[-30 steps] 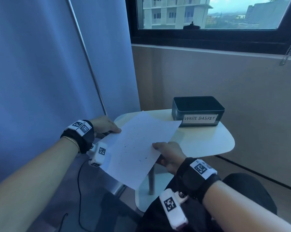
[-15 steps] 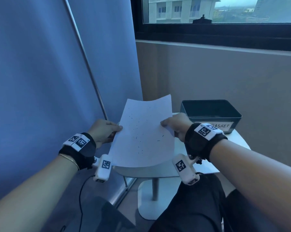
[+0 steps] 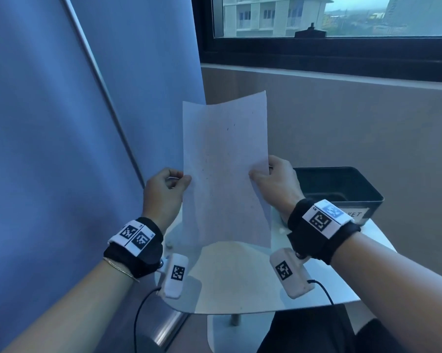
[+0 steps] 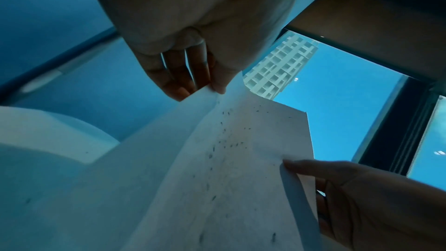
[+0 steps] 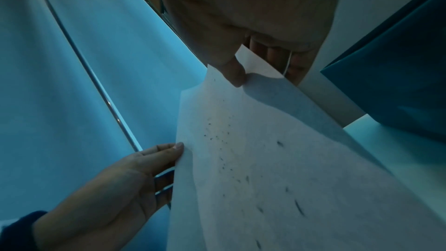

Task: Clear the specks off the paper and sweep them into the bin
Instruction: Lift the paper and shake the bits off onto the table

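Observation:
A white sheet of paper [image 3: 226, 171] stands almost upright above the small round table [image 3: 240, 284], bowed slightly, its lower edge just over the tabletop. Small dark specks [image 4: 224, 142] dot its face, clearest in the wrist views [image 5: 217, 140]. My left hand [image 3: 167, 189] pinches the sheet's left edge between thumb and fingers. My right hand [image 3: 273, 179] pinches the right edge the same way. The dark bin [image 3: 342, 189] with a white label sits on the table at the right, behind my right wrist, its inside looking empty.
A blue curtain [image 3: 74, 149] with a thin metal rod hangs close on the left. A beige wall and a dark-framed window [image 3: 316, 47] stand behind the table. My dark-clothed knees [image 3: 316, 335] are under the table's near edge.
The sheet has gone from lying tilted over the table to standing nearly upright. Both hands rose with it and moved closer to the bin.

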